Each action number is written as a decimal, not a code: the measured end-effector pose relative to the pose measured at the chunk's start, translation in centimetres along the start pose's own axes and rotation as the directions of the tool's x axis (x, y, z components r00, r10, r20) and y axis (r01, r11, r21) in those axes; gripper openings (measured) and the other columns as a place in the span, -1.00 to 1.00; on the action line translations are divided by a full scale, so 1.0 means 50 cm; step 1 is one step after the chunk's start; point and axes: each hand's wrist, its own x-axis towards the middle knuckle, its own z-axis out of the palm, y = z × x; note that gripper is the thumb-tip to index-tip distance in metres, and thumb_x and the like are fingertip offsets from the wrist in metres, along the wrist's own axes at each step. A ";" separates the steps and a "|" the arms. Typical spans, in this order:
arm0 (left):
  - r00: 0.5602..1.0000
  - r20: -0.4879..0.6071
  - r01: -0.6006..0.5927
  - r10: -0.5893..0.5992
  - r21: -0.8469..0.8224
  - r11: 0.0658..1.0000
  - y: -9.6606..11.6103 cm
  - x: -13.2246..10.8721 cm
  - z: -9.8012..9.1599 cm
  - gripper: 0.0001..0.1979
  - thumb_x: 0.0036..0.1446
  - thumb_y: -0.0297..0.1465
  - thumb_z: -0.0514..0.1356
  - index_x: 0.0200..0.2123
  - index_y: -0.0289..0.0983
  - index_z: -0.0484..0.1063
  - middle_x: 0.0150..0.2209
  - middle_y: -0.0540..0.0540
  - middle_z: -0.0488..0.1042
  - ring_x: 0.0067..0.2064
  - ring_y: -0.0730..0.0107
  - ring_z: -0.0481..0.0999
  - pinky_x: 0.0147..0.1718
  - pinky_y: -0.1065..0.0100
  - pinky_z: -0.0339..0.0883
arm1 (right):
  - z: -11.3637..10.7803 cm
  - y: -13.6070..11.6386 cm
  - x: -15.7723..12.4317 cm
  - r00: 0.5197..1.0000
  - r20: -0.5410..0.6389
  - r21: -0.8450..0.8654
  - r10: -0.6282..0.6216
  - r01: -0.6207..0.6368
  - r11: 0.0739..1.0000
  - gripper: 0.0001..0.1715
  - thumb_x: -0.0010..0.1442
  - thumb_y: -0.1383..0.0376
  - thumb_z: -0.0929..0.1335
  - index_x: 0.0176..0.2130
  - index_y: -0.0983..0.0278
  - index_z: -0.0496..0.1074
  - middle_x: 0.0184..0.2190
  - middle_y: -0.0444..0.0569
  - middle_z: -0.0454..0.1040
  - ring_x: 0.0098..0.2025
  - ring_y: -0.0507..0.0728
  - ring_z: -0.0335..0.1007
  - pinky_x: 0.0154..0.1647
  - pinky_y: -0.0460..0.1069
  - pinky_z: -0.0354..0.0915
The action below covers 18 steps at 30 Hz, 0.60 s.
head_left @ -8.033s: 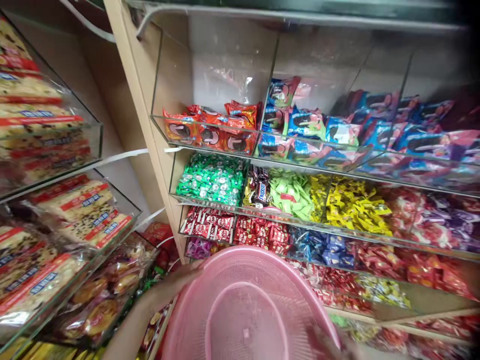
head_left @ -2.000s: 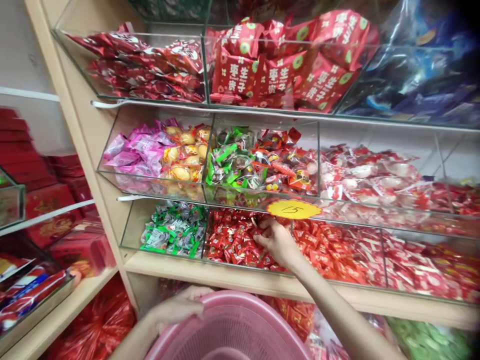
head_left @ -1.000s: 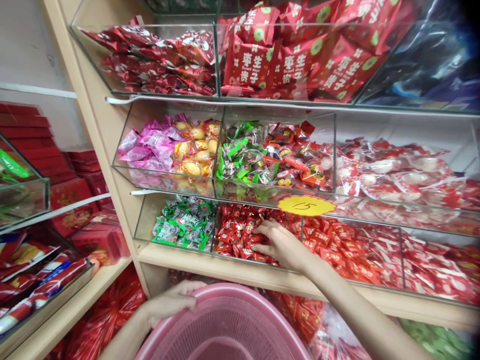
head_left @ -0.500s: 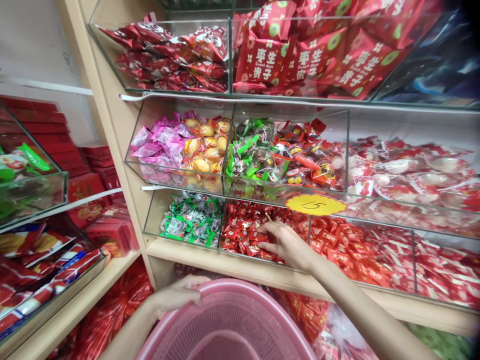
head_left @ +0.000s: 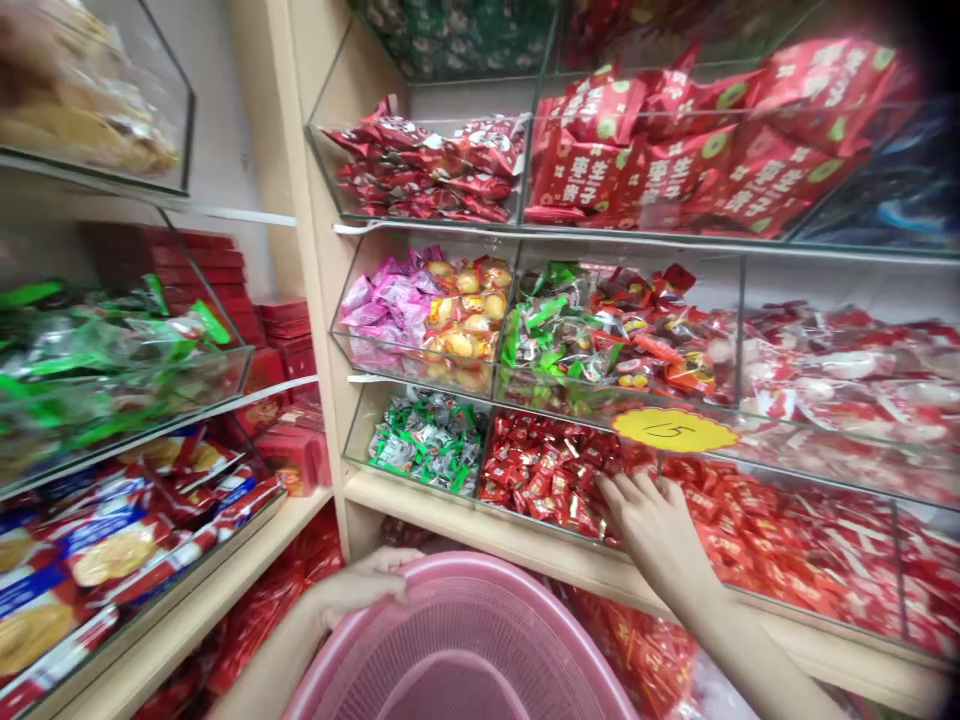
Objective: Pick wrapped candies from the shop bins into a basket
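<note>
My left hand [head_left: 360, 588] is closed over the left rim of a pink plastic basket [head_left: 581, 640], thumb on the inner side. The part of the basket in view holds nothing. My right hand [head_left: 654, 525] is at the right part of a clear bin of small red-wrapped candies [head_left: 536, 465], back of the hand toward me. Its fingers are bent a little and apart, with the tips at the candies. I see nothing held in it. Orange-red wrapped candies [head_left: 750, 530] fill the compartment just right of that hand.
Green and silver candies [head_left: 429, 440] lie in the bin to the left. A yellow tag [head_left: 675, 430] marked 15 hangs above my right hand. A wooden shelf edge [head_left: 420, 512] runs between bins and basket. Packaged snacks [head_left: 112, 545] fill the left shelf.
The view has swung left, bringing more of the left shelf into sight. My right hand has shifted right across the red candies toward the divider. My left hand stays on the basket rim.
</note>
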 end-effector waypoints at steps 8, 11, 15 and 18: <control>0.995 -0.095 0.014 -0.021 -0.072 0.997 -0.038 -0.071 -0.035 -0.49 -0.28 -0.60 0.14 -0.14 -0.34 0.45 -0.28 -0.10 0.50 -0.34 0.38 0.45 -0.38 0.43 0.32 | 0.020 0.003 -0.028 0.990 -0.106 -0.080 -0.092 0.084 0.993 -0.60 0.19 0.42 0.26 0.04 0.45 0.31 -0.18 0.14 0.44 -0.19 0.23 0.28 -0.19 0.09 0.16; 0.994 -0.110 -0.023 0.014 -0.088 0.996 -0.047 -0.099 -0.044 -0.52 -0.27 -0.61 0.12 -0.16 -0.35 0.45 -0.29 -0.10 0.49 -0.34 0.38 0.46 -0.38 0.43 0.33 | 0.015 -0.009 -0.037 0.987 -0.142 -0.076 -0.071 0.060 0.995 -0.57 0.17 0.49 0.22 0.05 0.43 0.31 -0.09 0.15 0.42 -0.15 0.22 0.29 -0.14 0.08 0.19; 0.994 -0.106 -0.049 0.036 -0.123 0.991 -0.045 -0.133 -0.048 -0.52 -0.25 -0.61 0.10 -0.15 -0.36 0.43 -0.29 -0.13 0.49 -0.37 0.37 0.47 -0.40 0.40 0.34 | 0.013 -0.017 -0.049 0.987 -0.150 -0.056 -0.061 0.053 0.997 -0.59 0.16 0.52 0.19 0.00 0.42 0.35 -0.09 0.18 0.42 -0.11 0.24 0.30 -0.05 0.13 0.18; 0.992 -0.116 -0.065 0.046 -0.161 0.985 -0.035 -0.153 -0.040 -0.54 -0.25 -0.61 0.08 -0.16 -0.38 0.42 -0.32 -0.14 0.48 -0.40 0.37 0.48 -0.42 0.40 0.34 | 0.013 -0.022 -0.055 0.983 -0.180 0.020 -0.045 0.049 0.999 -0.59 0.18 0.49 0.17 -0.01 0.41 0.36 -0.06 0.20 0.41 -0.09 0.24 0.30 -0.03 0.13 0.18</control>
